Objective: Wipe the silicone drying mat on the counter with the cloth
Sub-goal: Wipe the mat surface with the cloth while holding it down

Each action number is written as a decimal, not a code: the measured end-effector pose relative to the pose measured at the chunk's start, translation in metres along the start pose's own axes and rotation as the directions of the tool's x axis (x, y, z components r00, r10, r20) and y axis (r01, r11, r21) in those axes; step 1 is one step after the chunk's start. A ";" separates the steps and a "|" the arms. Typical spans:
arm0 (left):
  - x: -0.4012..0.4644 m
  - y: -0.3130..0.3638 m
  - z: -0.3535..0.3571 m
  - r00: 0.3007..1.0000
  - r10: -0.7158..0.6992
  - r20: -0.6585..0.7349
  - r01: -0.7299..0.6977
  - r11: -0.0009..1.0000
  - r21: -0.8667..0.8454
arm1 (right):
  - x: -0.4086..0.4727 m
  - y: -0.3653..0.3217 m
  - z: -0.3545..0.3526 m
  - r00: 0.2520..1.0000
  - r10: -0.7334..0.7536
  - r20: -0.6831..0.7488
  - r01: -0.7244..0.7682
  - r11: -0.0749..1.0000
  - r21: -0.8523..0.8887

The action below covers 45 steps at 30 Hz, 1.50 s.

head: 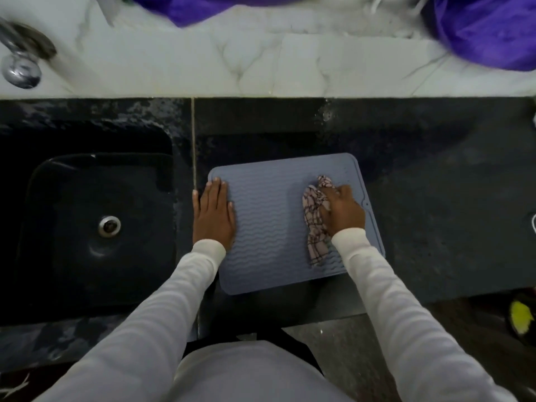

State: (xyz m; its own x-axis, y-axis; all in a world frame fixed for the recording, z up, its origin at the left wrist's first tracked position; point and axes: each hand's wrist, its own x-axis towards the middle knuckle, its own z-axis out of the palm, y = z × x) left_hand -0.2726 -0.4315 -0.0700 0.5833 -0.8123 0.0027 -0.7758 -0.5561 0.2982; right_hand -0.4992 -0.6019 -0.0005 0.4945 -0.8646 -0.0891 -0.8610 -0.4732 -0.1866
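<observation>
The right hand (343,211) grips a bunched checked cloth (316,224) and presses it onto the right part of the blue-grey silicone drying mat (269,227), which lies flat on the dark counter (435,198) just right of the black sink (95,221). The left hand (214,216) holds nothing; it lies flat, fingers together, on the mat's left edge.

Left hand (214,216) flat, fingers together and extended; right hand (343,211) in a closed, knuckles-up grip.
</observation>
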 end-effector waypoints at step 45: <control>0.001 -0.006 0.006 1.000 -0.006 -0.006 0.005 0.998 -0.056 | 0.010 0.032 0.017 0.999 -0.011 0.050 0.020 0.982 -0.189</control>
State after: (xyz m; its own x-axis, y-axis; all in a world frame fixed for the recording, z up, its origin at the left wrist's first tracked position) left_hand -0.2684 -0.4300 -0.0774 0.5891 -0.8080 0.0068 -0.7580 -0.5497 0.3510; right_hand -0.5202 -0.6225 -0.0241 0.5091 -0.8499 -0.1359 -0.8578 -0.5139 0.0004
